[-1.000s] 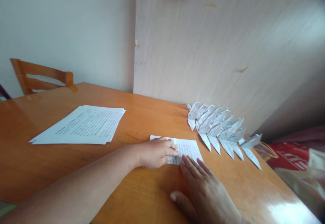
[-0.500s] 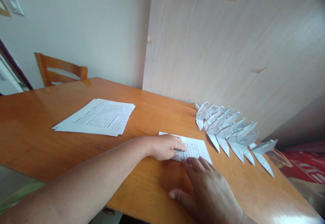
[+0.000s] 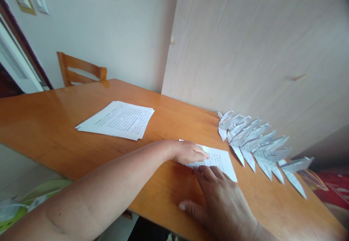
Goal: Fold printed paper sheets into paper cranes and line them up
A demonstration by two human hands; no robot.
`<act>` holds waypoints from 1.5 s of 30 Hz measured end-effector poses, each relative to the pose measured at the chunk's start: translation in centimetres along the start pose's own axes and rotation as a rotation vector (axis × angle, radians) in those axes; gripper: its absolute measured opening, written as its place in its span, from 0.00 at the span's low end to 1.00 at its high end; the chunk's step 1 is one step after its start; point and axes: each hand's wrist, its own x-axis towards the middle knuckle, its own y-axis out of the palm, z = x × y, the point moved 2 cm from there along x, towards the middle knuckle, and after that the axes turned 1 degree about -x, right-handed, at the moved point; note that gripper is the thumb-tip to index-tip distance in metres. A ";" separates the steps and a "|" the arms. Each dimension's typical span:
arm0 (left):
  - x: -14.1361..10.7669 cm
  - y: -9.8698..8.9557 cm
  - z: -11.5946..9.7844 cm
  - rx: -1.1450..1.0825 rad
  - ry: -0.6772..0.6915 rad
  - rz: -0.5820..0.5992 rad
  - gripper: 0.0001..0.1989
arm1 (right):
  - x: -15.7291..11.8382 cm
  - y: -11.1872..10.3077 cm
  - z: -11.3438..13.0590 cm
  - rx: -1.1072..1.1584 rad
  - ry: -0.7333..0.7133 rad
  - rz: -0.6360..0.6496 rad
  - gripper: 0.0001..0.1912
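Observation:
A printed sheet of paper [image 3: 222,156], seemingly folded, lies on the wooden table under both hands. My left hand [image 3: 191,153] rests flat on its upper left part, fingers stretched out to the right. My right hand [image 3: 220,197] is laid at the sheet's near edge, fingertips touching the paper and thumb spread out over the table. Neither hand grips anything. Part of the sheet's left side and near edge is hidden beneath the hands. To the right stand rows of folded paper pieces [image 3: 251,139] with pointed wings, made of the same printed paper.
A stack of printed sheets [image 3: 122,121] lies farther left on the table [image 3: 89,157]. Behind are a wooden chair [image 3: 81,66] and a pale wooden panel [image 3: 231,51]. A red bag-like item [image 3: 334,188] is past the right edge, a green container [image 3: 49,190] below left.
The view has turned a little, so the scene sits farther right. My right hand's fingertips have shifted left along the sheet's near edge. My left hand stays flat on the paper.

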 end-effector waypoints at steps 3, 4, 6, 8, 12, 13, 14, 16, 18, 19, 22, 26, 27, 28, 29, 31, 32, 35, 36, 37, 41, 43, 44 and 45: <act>-0.1 -0.1 0.1 -0.085 -0.056 -0.010 0.28 | 0.4 0.1 0.6 0.006 -0.004 0.007 0.33; -0.2 -0.2 0.1 -0.131 -0.071 -0.005 0.31 | 0.5 0.1 0.8 0.009 -0.006 0.010 0.33; -0.3 -0.2 0.1 -0.207 -0.087 0.010 0.35 | 0.9 0.2 1.1 0.014 -0.015 0.015 0.34; -0.4 -0.3 0.2 -0.244 -0.106 0.019 0.38 | 1.2 0.2 1.4 0.023 -0.030 0.019 0.35; -0.7 -0.5 0.1 -0.239 -0.156 0.028 0.43 | 1.6 0.3 1.8 0.050 -0.072 0.012 0.40; -0.7 -0.6 0.0 -0.235 -0.166 0.032 0.44 | 1.7 0.3 1.9 0.056 -0.081 0.011 0.41; -0.8 -0.6 -0.1 -0.231 -0.175 0.037 0.45 | 1.8 0.4 2.0 0.060 -0.090 0.012 0.42; -0.8 -0.7 -0.2 -0.233 -0.192 0.047 0.46 | 1.9 0.5 2.2 0.065 -0.103 0.012 0.42; -0.9 -0.7 -0.3 -0.240 -0.216 0.054 0.47 | 2.1 0.6 2.4 0.065 -0.110 0.005 0.42; -1.0 -0.8 -0.4 -0.239 -0.227 0.056 0.47 | 2.1 0.6 2.4 0.063 -0.110 0.002 0.42; -1.1 -1.0 -0.6 -0.213 -0.234 0.064 0.47 | 2.3 0.6 2.7 0.055 -0.110 0.012 0.45; -1.4 -1.2 -1.0 -0.221 -0.234 0.070 0.47 | 2.5 0.6 3.1 0.034 -0.120 0.031 0.49; -1.4 -1.2 -1.1 -0.228 -0.233 0.071 0.47 | 2.5 0.6 3.2 0.026 -0.121 0.028 0.49; -1.5 -1.2 -1.1 -0.232 -0.233 0.070 0.47 | 2.6 0.6 3.2 0.019 -0.122 0.022 0.49; -1.5 -1.2 -1.1 -0.234 -0.234 0.072 0.47 | 2.6 0.6 3.3 0.015 -0.123 0.014 0.50; -1.4 -1.1 -0.9 -0.230 -0.236 0.076 0.47 | 2.7 0.6 3.3 0.020 -0.129 0.000 0.50; -1.4 -1.0 -0.8 -0.225 -0.232 0.078 0.47 | 2.8 0.7 3.4 0.025 -0.133 -0.004 0.51; -1.2 -0.9 -0.4 -0.217 -0.204 0.071 0.46 | 3.0 0.7 3.4 0.048 -0.138 -0.012 0.51; -1.2 -0.8 -0.2 -0.218 -0.197 0.068 0.46 | 3.0 0.7 3.4 0.056 -0.140 -0.014 0.51; -1.1 -0.8 -0.1 -0.220 -0.194 0.066 0.46 | 3.0 0.7 3.4 0.064 -0.141 -0.016 0.51; -1.0 -0.6 0.2 -0.205 -0.169 0.062 0.45 | 2.6 0.7 3.1 0.089 -0.133 -0.009 0.49; -1.0 -0.6 0.3 -0.189 -0.140 0.055 0.44 | 2.3 0.7 2.8 0.102 -0.106 0.005 0.47; -1.0 -0.6 0.3 -0.184 -0.129 0.049 0.44 | 2.1 0.7 2.7 0.105 -0.092 0.010 0.46; -0.9 -0.6 0.3 -0.183 -0.120 0.045 0.44 | 1.8 0.7 2.4 0.103 -0.080 0.012 0.45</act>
